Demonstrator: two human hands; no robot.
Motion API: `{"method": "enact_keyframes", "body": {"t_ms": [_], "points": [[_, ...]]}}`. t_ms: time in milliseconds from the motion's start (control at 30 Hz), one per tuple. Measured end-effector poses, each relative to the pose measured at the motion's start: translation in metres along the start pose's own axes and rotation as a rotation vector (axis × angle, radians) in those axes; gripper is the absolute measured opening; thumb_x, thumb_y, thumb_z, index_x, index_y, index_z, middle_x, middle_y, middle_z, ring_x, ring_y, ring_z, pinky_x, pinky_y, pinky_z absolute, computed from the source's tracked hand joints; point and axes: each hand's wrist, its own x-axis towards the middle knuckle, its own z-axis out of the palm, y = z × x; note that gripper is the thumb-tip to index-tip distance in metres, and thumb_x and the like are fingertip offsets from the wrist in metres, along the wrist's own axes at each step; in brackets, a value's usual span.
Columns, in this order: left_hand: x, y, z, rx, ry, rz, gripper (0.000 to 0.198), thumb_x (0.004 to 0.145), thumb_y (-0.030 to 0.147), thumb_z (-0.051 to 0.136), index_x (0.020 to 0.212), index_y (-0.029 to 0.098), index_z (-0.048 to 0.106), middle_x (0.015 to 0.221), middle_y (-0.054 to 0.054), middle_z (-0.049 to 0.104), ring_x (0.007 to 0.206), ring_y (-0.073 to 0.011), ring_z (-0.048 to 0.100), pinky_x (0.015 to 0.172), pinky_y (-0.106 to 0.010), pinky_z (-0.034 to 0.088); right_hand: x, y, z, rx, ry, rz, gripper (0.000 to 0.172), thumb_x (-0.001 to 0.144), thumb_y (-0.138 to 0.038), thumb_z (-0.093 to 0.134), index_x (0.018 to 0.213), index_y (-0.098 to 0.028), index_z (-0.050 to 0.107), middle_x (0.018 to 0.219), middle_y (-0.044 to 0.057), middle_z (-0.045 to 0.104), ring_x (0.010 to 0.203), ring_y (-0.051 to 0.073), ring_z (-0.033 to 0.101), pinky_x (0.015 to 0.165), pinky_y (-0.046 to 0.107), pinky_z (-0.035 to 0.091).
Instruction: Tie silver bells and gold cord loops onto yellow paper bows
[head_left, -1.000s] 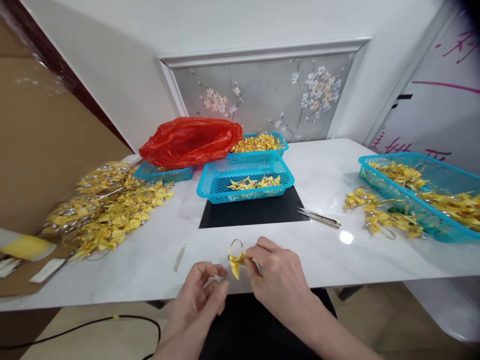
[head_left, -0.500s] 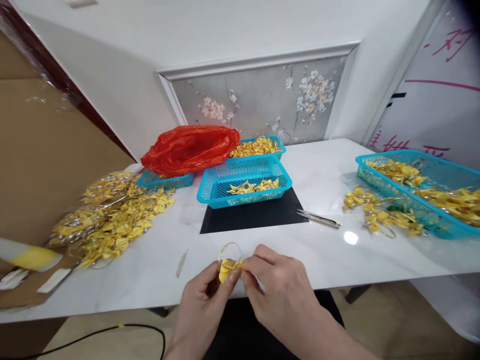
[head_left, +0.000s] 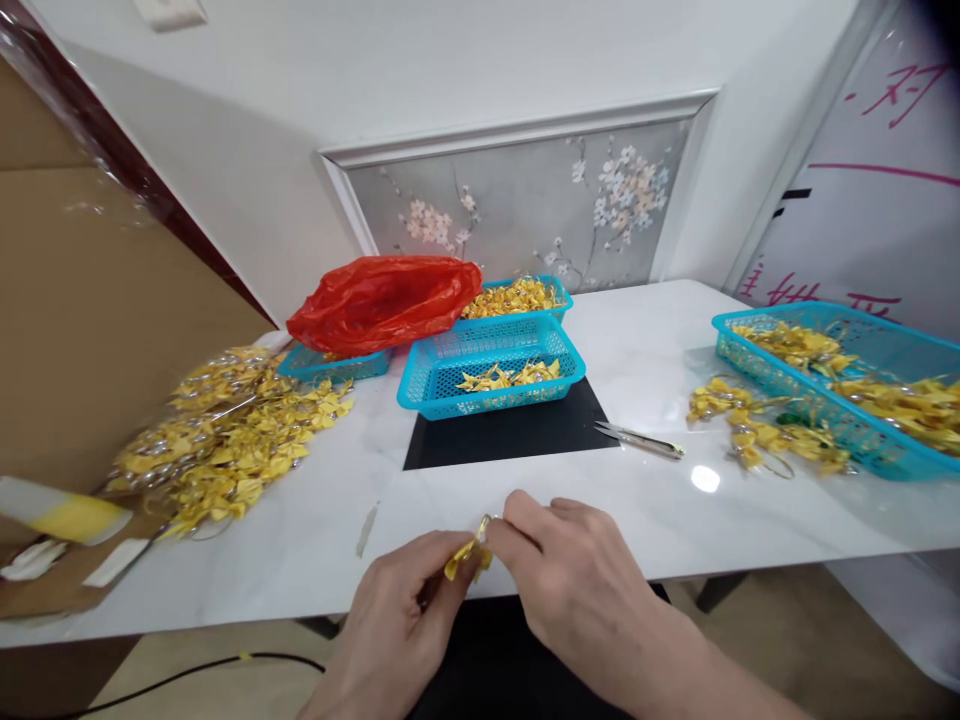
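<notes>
Close to the table's front edge, my left hand (head_left: 405, 610) pinches a small yellow fabric flower (head_left: 456, 566) between thumb and fingers. My right hand (head_left: 574, 575) is closed beside it, its fingertips at the flower's thin golden wire (head_left: 484, 527). The wire stands up between the two hands; its far end is partly hidden by the right fingers. Beyond the hands, a blue basket (head_left: 420, 402) with several yellow flowers (head_left: 517, 376) rests on a black mat (head_left: 495, 442). Small thread snips (head_left: 641, 440) lie at the mat's right edge.
Piles of yellow flowers with silvery beads (head_left: 240, 440) spread at the left, near a cardboard sheet (head_left: 90, 300). A red plastic bag (head_left: 375, 300) covers part of another blue basket (head_left: 337, 368). At the right stands a larger blue basket (head_left: 780, 392), loose flowers (head_left: 750, 430) beside it.
The flower has turned and tilted between my hands. Its wire, a wide round loop before, now looks narrow, with my right fingers moved up onto it.
</notes>
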Motion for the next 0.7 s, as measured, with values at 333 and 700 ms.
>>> {"method": "enact_keyframes", "body": {"t_ms": [333,700], "points": [[0.001,0.006,-0.007,0.267,-0.046,0.107,0.024,0.092,0.014,0.040,0.091,0.025,0.061,0.098,-0.002,0.056,0.071,-0.0164,0.060,0.067,-0.030,0.044,-0.002,0.008,-0.008,-0.024,-0.035,-0.085,0.025,0.085,0.001,0.042,0.085,-0.018,0.059,0.074,0.001,0.054,0.049,0.015,0.039,0.049,0.031,0.030],[0.004,0.019,-0.027,-0.064,-0.292,-0.035,0.027,0.099,0.032,0.037,0.077,0.022,0.051,0.106,-0.003,0.050,0.090,-0.0181,0.056,0.080,-0.029,0.044,0.000,0.055,-0.023,-0.158,0.274,0.085,0.023,0.095,-0.007,0.045,0.087,-0.015,0.065,0.068,0.000,0.050,0.052,0.012,0.045,0.050,0.027,0.033]]}}
